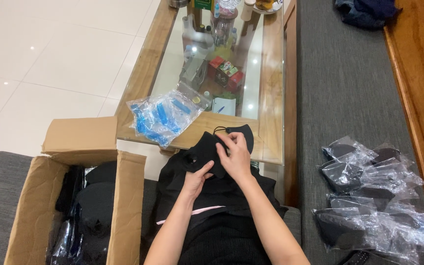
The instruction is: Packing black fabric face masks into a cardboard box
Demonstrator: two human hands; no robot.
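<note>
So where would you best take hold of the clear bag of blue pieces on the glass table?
Judging by its pose, the clear bag is best pinched at its loose upper right corner, coming from above on the table's open side; that corner sticks out flat, free of the blue pieces.

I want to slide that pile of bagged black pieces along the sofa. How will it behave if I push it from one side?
The pile of clear bags would probably shift unevenly: the glossy, crinkled film looks slippery, so bags may slide over one another. They look light and soft rather than stiff. Lying loosely overlapped on the grey sofa cushion, they would likely spread, not roll.
</note>
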